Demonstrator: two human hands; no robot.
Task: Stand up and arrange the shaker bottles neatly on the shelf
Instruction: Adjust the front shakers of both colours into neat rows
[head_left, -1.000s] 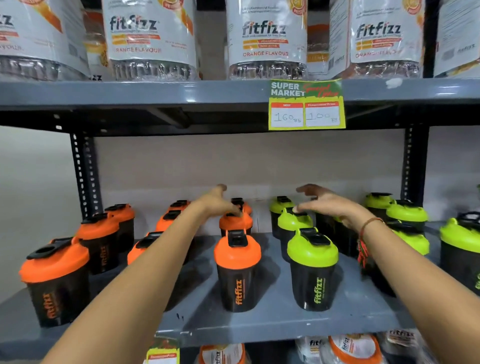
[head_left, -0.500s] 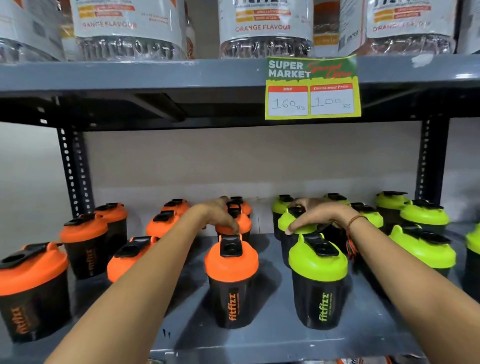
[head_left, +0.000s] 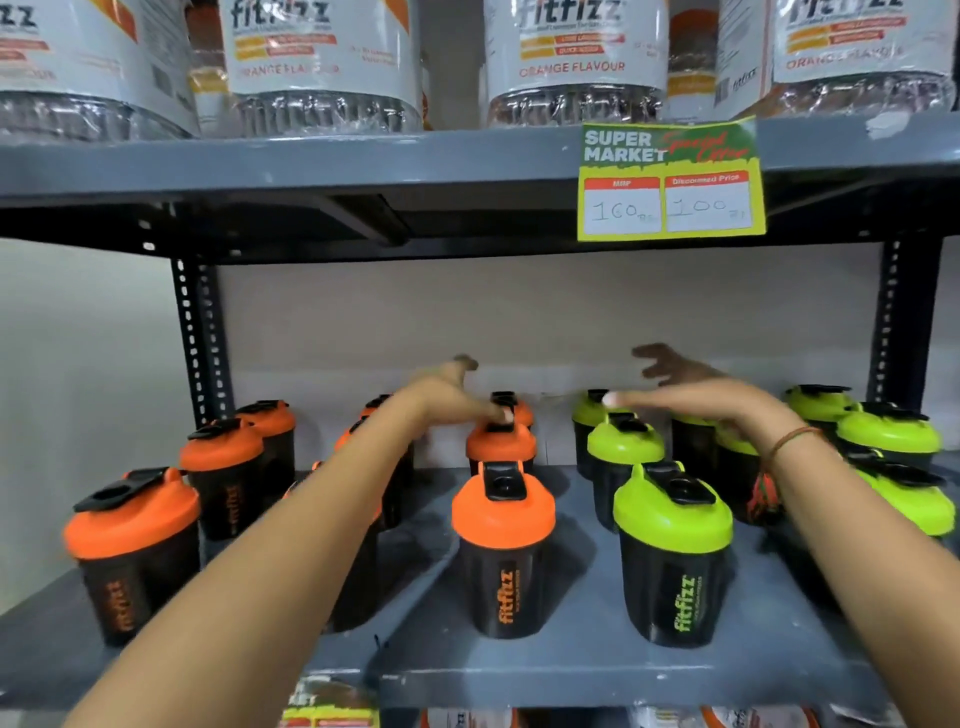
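Black shaker bottles stand upright in rows on a grey shelf (head_left: 571, 670). Several orange-lidded ones fill the left half, the nearest at centre (head_left: 503, 551) and far left (head_left: 132, 551). Several green-lidded ones fill the right half, the nearest (head_left: 674, 551) beside the centre orange one. My left hand (head_left: 449, 397) hovers with fingers apart just above the second orange bottle (head_left: 500, 444) in the centre column; its thumb tip is at that lid. My right hand (head_left: 696, 397) is spread above the second green bottle (head_left: 626, 447), holding nothing. My arms hide parts of two columns.
An upper grey shelf (head_left: 363, 161) close overhead carries large clear Fitfizz jars (head_left: 574, 57). A green and yellow price tag (head_left: 670, 182) hangs from its front edge. Black perforated uprights (head_left: 195, 338) stand at both sides. More packaged goods (head_left: 332, 704) show below the shelf.
Both hands rested on the second-row lids half a second ago; now they are lifted off with fingers spread. The camera has shifted slightly.
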